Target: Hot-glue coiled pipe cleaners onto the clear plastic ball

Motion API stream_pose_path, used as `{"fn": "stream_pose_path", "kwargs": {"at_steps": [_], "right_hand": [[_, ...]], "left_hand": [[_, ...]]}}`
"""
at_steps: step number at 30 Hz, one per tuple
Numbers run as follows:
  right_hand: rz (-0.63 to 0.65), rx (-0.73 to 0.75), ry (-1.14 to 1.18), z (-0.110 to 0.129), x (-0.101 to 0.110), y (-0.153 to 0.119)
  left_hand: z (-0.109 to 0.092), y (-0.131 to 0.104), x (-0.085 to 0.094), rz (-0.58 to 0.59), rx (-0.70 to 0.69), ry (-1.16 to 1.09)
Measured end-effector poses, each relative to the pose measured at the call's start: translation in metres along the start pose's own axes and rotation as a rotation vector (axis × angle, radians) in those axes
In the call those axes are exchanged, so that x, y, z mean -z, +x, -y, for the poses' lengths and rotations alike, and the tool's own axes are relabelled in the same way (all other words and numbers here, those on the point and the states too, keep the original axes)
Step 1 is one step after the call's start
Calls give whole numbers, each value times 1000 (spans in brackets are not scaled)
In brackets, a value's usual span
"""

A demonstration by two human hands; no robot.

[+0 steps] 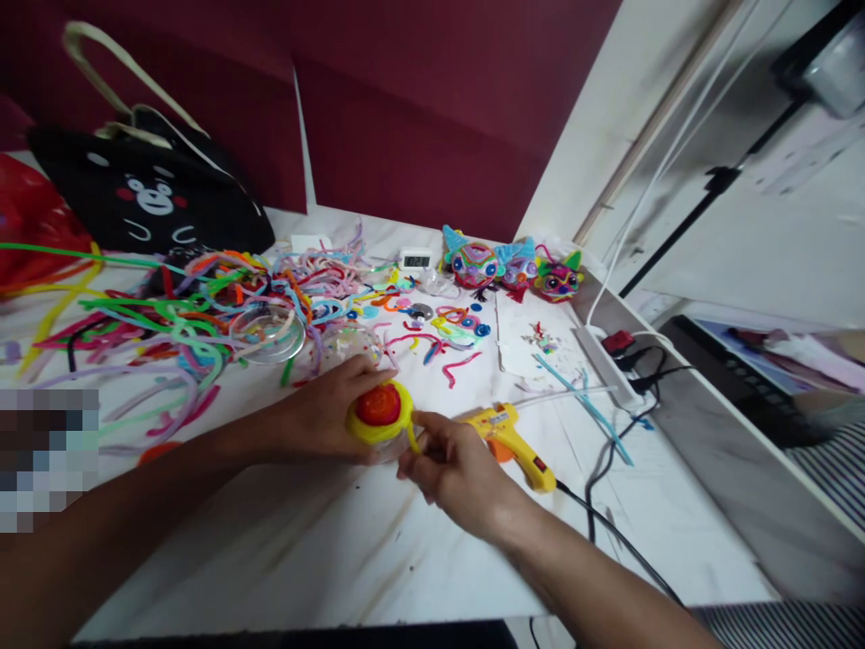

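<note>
My left hand [338, 406] is wrapped round the side of a clear plastic ball [390, 448]. A red and orange coil [379, 405] sits on its top, ringed by a yellow pipe cleaner [404, 403]. The loose end of that pipe cleaner bends down at the right, pinched between the thumb and fingers of my right hand [454, 469]. Just beyond this hand, a yellow hot glue gun [520, 442] lies on the white table [324, 559]. Fingers hide the ball's left side and part of its underside.
Many coloured pipe cleaners [162, 315] are heaped at the left, with a clear round dish [268, 333] among them. Behind are a black bag [149, 194], a small digital clock [415, 260] and finished animal heads [473, 264]. A power strip [612, 365] and black cables lie right.
</note>
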State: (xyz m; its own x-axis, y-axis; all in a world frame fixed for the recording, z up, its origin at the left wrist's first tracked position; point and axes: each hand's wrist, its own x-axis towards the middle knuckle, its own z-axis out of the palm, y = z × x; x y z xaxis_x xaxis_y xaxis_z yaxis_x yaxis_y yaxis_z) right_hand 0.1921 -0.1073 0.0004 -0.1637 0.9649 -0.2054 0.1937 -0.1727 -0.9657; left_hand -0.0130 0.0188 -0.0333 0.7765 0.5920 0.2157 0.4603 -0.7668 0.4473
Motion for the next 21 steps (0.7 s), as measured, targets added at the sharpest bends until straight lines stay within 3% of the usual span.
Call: {"fn": "stream_pose_path", "kwargs": {"at_steps": [8,14,21], "right_hand": [[-22,20,67,-6,-1,3],[-27,43,45,-5,-6,-4],[-110,97,-282,-1,-10,-16]], "left_hand": [[-12,2,1,-24,61,66],[-6,0,-8,-96,-9,59],[-18,2,1,44,104,7]]}}
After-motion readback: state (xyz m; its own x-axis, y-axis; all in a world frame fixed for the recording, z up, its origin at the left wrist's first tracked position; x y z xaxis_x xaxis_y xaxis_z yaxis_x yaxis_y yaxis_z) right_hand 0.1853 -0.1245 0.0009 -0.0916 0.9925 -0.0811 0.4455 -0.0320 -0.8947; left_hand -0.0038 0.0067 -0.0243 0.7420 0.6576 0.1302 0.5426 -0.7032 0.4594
